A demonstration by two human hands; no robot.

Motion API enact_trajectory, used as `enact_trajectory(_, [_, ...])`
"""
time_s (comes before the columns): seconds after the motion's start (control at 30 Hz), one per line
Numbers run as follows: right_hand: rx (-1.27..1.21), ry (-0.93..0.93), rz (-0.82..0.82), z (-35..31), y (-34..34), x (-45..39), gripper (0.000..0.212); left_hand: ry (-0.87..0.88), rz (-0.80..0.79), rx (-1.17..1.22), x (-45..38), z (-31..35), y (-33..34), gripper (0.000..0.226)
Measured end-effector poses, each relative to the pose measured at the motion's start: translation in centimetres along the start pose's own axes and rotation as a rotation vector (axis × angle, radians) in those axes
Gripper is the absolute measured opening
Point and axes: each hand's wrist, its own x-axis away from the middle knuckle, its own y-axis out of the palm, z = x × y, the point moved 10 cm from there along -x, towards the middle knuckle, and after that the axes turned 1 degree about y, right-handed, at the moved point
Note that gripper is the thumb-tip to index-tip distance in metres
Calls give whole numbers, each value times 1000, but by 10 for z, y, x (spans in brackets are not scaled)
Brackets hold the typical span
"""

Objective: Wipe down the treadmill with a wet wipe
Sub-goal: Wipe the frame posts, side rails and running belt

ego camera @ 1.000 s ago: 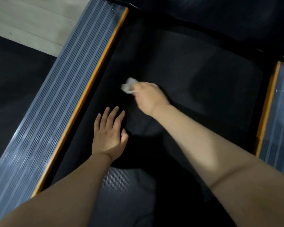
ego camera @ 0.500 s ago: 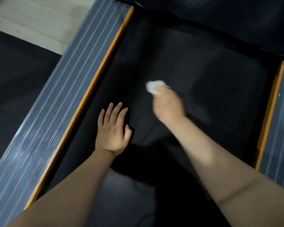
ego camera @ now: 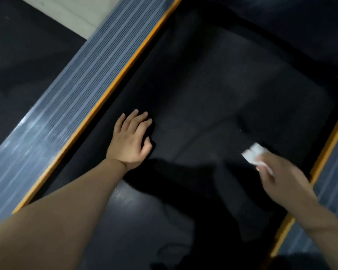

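Treadmill belt (ego camera: 213, 98): the left hand (ego camera: 130, 142) lies flat, grip wide, near its left rail (ego camera: 82, 90); the right hand (ego camera: 281, 178) grips the wet wipe (ego camera: 253, 153) near its right edge.

The treadmill belt (ego camera: 213, 98) runs down the middle, from near to far. A ribbed side rail (ego camera: 66, 106) lies along its left edge, another rail (ego camera: 332, 172) along its right. The left hand (ego camera: 130, 143) rests flat on the belt near the left rail. The right hand (ego camera: 281, 178) is on the belt's right side, just beside the right rail, with the wet wipe (ego camera: 253, 154) at its far fingertips. Floor (ego camera: 27, 51) lies left of the left rail.
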Motion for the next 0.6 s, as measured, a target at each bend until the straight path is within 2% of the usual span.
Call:
enact_trajectory(0.13, [-183,278,-75,40,-1,45,30,-11,-12,-23,-1,-1,1,51])
enact_trajectory(0.17, [-188,331,-50,42,3,42,32,-11,-16,-26,-2,-2,1,52])
enact_trajectory(0.23, [-185,364,94,26,4,17,21,-9,-14,-31,-2,-3,1,52])
enact_trajectory(0.3, [-191,171,256,-33,1,-24,7,-4,-6,-30,1,-2,1,52])
enact_trajectory(0.33, [-200,53,266,-73,10,-49,4,-3,1,-27,1,-2,1,51])
enact_trajectory(0.43, [-275,-201,136,-200,49,-131,7,8,14,-10,0,-2,2,50])
enact_trajectory(0.5, [-182,-342,25,-267,68,-164,13,11,22,-15,0,-3,0,49])
enact_trajectory(0.53, [-134,-382,6,-280,73,-170,14,12,21,-11,0,-3,0,48])
enact_trajectory(0.6, [-138,-384,66,-260,68,-159,15,14,25,14,0,-4,-1,48])
